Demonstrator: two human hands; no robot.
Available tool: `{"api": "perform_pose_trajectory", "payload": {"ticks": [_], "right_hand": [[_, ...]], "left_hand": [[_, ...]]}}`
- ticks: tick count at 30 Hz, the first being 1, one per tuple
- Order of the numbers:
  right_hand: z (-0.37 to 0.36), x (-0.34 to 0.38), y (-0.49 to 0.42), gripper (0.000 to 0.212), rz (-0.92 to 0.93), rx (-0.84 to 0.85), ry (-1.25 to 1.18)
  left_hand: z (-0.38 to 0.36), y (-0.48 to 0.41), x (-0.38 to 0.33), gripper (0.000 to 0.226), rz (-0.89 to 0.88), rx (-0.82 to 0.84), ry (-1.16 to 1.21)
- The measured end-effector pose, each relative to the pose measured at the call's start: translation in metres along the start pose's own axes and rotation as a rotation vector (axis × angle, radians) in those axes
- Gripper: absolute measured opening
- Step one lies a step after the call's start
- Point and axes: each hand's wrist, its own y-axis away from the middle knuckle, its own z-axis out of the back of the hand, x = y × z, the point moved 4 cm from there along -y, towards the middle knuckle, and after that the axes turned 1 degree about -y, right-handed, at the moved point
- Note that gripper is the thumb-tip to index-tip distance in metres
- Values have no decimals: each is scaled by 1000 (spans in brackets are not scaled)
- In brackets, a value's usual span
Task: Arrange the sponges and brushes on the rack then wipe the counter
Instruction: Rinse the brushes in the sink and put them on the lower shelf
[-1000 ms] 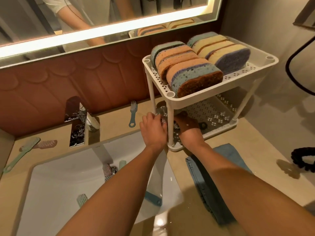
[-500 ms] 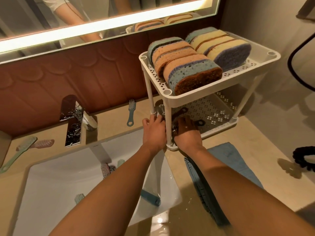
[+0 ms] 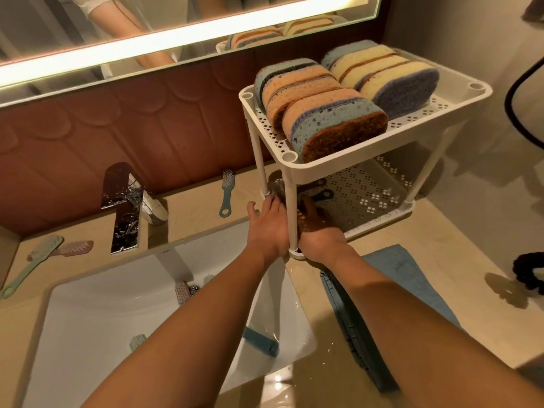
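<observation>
Lying far left on the tabletop (image 3: 441, 231): a green brush (image 3: 32, 260) and a pink brush (image 3: 73, 248), heads overlapping.
Faucet (image 3: 126, 207): chrome, splashed with water, behind the sink.
Sink (image 3: 88, 319): three brushes inside, a pink-bristled brush (image 3: 183, 291) at the back, a pale green brush (image 3: 137, 342) and a blue-handled brush (image 3: 260, 341) beside the left forearm.
Blue brush (image 3: 226, 189): flat by the backsplash, between faucet and rack.
Left hand (image 3: 269, 228): thumb spread, fingertips at the rack's lower front corner; I cannot tell whether they grip anything.
Rack (image 3: 368, 142): white, two tiers, on the tabletop right of the sink.
Right hand (image 3: 316, 231): reaching into the lower tier behind the front post, fingers in shadow, grip unclear.
Dark brush handles (image 3: 322, 195): on the lower tier, just past that hand.
Sponges (image 3: 323, 110): two rows on edge, on the top tier.
Blue cloth (image 3: 406, 278): flat before the rack, under the right forearm.
</observation>
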Motion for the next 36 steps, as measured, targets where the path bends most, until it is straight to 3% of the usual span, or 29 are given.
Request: {"api": "perform_pose_trajectory", "payload": {"ticks": [3,11,22,27,30,34,36], "right_hand": [[-3,-1,1,49,-42,96,111],[16,14,17,45,71,44,119],[13,13,16,49,57,50,162],[12,12,14,39,102,-29,139],[11,9,15,13,100,-80,143],[28,16,30,16,239,-200,191],[34,18,43,15,218,-177,276]], "left_hand": [[1,0,0,79,-8,31,5],[11,2,-4,80,1,101,25],[11,4,-5,80,16,115,42],[21,-2,-7,81,-4,135,9],[28,-4,-7,70,-28,107,-8],[38,18,0,42,-8,-56,82],[41,34,3,41,-15,-82,103]]}}
